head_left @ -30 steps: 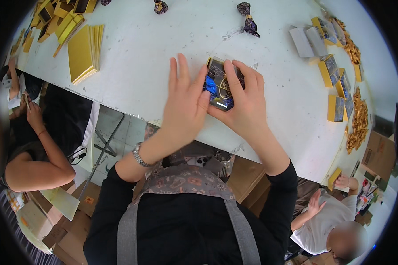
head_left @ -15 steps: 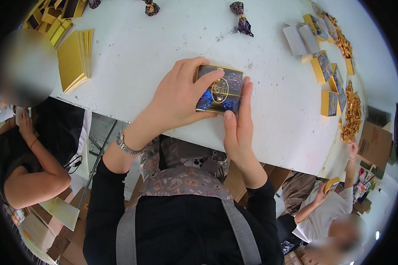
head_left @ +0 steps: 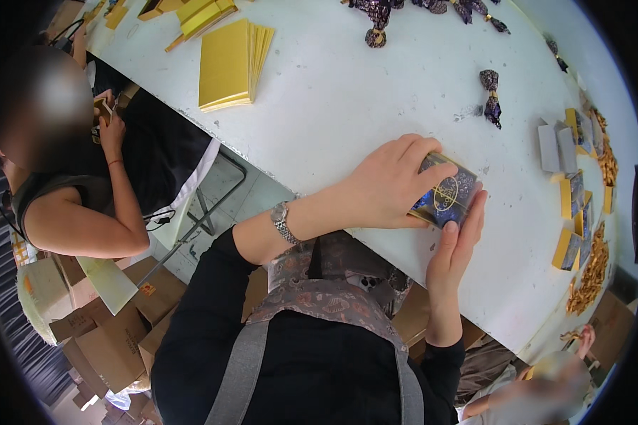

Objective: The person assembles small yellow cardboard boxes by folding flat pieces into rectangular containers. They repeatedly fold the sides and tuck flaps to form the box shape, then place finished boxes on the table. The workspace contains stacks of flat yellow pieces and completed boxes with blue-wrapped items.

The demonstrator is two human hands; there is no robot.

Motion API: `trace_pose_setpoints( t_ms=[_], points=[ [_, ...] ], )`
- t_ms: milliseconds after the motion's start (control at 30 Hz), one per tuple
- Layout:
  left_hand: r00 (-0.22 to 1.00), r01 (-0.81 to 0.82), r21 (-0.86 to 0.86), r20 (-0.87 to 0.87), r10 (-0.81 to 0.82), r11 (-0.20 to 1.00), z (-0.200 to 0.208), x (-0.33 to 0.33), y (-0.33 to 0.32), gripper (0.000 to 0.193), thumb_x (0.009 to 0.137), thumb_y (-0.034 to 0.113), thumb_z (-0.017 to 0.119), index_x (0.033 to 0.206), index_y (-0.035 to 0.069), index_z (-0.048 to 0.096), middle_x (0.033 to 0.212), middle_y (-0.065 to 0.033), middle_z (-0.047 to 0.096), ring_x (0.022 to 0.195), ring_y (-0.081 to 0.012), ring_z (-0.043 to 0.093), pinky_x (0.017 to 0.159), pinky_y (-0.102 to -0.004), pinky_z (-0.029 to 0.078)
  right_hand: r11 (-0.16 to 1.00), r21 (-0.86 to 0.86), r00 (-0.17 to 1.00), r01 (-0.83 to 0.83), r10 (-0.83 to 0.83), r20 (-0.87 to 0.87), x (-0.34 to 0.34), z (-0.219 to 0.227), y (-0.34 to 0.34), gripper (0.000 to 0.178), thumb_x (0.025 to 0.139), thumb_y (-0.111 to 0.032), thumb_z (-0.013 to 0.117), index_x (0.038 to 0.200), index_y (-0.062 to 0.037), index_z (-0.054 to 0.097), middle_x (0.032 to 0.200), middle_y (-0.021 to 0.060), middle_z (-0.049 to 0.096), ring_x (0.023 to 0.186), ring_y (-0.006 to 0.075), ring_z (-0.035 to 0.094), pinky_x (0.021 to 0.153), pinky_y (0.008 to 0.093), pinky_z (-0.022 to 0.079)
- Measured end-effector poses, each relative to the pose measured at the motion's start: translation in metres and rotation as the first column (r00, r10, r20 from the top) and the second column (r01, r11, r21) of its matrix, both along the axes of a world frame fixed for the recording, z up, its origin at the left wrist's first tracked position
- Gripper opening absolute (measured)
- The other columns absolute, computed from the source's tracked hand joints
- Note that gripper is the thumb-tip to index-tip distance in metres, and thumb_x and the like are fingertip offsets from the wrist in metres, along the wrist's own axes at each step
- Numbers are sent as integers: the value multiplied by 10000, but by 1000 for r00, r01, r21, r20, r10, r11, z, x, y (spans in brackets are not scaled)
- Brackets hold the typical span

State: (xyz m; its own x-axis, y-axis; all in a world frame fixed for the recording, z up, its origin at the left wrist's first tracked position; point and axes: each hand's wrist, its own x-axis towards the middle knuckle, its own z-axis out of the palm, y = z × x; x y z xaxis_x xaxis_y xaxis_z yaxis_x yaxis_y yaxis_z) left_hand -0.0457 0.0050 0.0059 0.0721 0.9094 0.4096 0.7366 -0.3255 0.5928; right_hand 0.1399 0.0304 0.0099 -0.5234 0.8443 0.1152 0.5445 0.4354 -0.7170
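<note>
A small gold-edged box (head_left: 441,202) with a clear window is held between my two hands over the near part of the white table. Blue foil and dark, speckled wrapping show through the window, under a gold oval mark. My left hand (head_left: 393,180) grips it from the left, its thumb lying across the top face. My right hand (head_left: 455,251) is closed along the right and near sides, fingers up the edge and thumb at the near corner. The fingers partly cover the box's sides. Beyond it lies a dark wrapped bundle (head_left: 490,99) tied with a gold band.
Flat gold cards (head_left: 225,67) lie stacked at the far left of the table (head_left: 333,113). More dark bundles (head_left: 377,21) lie at the back. On the right are windowed boxes (head_left: 566,249) and gold ties (head_left: 592,273). Co-workers sit left and right; cardboard boxes (head_left: 113,347) stand lower left.
The view has turned, so the table and its things appear shifted right and downward. Both my hands keep the same hold on the box. The right co-worker's box has left plain sight.
</note>
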Motion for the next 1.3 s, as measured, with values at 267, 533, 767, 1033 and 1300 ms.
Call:
trace_pose_setpoints(
  t_ms=[267, 533, 767, 1033, 1300],
  points=[
    [987, 47, -60, -154, -56, 997, 6, -6, 4, 587, 765, 375, 663, 1271, 123, 505, 1361, -122, 403, 1221, -344, 389, 952, -464, 364, 858, 440, 953, -265, 162, 257, -1, 7, 42, 853, 748, -322, 704, 1387, 56, 283, 1388, 266, 332, 1226, 419, 385, 1010, 468, 288],
    [725, -668, 90, -145, 674, 738, 28, -143, -19, 685, 774, 435, 681, 1283, 32, 461, 1224, -194, 538, 1096, -364, 516, 875, -439, 461, 904, 415, 847, -103, -139, 512, 103, 18, 51, 912, 631, -270, 795, 1379, -5, 346, 1378, 241, 372, 1268, 383, 373, 1028, 461, 304],
    [437, -871, -407, -391, 810, 273, 21, -194, -40, 1021, 675, 583, 630, 1291, -162, 303, 1144, -302, 532, 1011, -360, 593, 828, -385, 495, 840, 541, 936, -43, -155, 315, 80, 27, 54, 753, 750, -203, 693, 1402, -43, 352, 1471, 243, 240, 1346, 386, 270, 1052, 488, 240],
    [400, -908, -302, -412, 819, 291, 32, -162, -38, 884, 674, 462, 635, 1292, -101, 347, 1131, -234, 550, 966, -335, 601, 793, -394, 503, 854, 475, 960, -212, 91, 265, 34, -8, 48, 660, 726, -133, 674, 1329, -24, 429, 1438, 232, 312, 1273, 375, 361, 998, 465, 293],
    [720, -683, -243, -381, 580, 689, 20, -39, -10, 956, 687, 435, 697, 1346, -114, 277, 1217, -244, 501, 1131, -340, 495, 875, -396, 467, 872, 322, 929, -370, 343, 138, -10, -8, 38, 578, 784, -213, 644, 1273, 37, 463, 1321, 207, 469, 1235, 357, 412, 976, 476, 315]
  ],
)
